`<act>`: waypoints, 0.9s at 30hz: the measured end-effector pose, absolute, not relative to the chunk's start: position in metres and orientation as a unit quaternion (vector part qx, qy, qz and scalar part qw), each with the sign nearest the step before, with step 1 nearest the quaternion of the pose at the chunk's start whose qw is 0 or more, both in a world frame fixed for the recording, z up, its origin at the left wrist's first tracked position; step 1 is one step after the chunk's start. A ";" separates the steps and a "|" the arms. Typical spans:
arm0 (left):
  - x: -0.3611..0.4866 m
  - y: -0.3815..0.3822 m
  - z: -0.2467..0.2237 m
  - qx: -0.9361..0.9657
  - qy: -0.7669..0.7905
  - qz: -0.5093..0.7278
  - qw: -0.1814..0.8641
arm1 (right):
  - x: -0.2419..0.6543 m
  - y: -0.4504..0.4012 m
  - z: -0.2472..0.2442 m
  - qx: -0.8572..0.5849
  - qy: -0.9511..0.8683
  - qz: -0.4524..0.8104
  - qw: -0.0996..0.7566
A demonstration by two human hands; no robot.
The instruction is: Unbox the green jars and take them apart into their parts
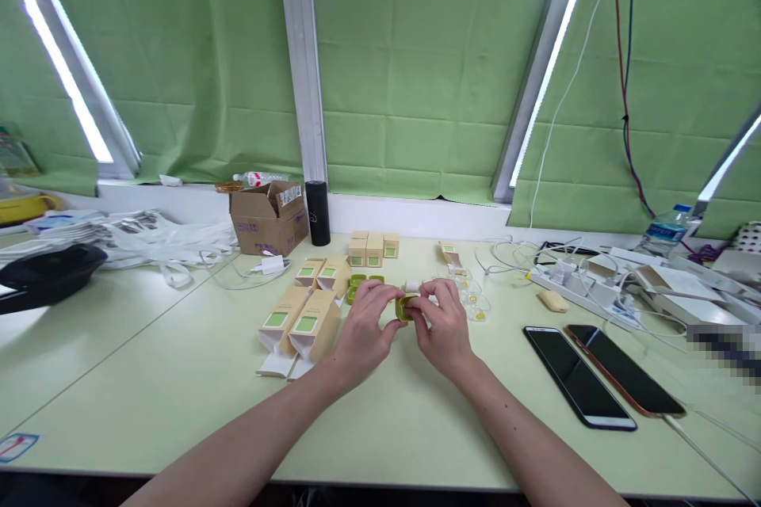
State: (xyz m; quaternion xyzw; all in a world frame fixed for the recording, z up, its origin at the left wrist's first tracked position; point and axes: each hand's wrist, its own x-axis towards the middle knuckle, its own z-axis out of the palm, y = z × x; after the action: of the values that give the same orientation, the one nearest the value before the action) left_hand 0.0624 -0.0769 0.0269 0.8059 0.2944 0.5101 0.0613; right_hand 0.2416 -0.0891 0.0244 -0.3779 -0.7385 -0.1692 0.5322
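Note:
My left hand (365,329) pinches a small olive-green case (405,307) between thumb and fingers, just above the table. From the other side, my right hand (443,329) has its bent fingertips at the same case, partly over its hollow. What lies inside the case, if anything, is hidden by these fingers. Behind my left hand sit more small green cases (355,285), lying open. A small white cylinder (412,285) stands just beyond my fingers. Several clear plastic pieces with yellow bits (477,305) lie right of my right hand.
Long beige boxes (315,321) with open flaps lie left; small beige boxes (374,247) stand behind. A carton (270,222) and black cylinder (318,214) stand at the back. Two phones (579,376), a power strip (586,297) and cables lie right.

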 end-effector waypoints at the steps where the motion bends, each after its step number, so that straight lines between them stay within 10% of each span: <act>1: 0.063 -0.077 0.027 0.805 0.294 0.512 0.061 | 0.242 -0.089 0.025 -0.376 -0.739 -0.170 0.533; 27: 0.064 -0.077 0.028 0.777 0.322 0.534 0.084 | 0.243 -0.091 0.024 -0.330 -0.743 -0.221 0.538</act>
State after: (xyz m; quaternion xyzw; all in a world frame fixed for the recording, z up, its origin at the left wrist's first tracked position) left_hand 0.0639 -0.0766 0.0277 0.7769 0.3225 0.5341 0.0843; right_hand 0.2428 -0.0913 0.0238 -0.3297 -0.7433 -0.2214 0.5384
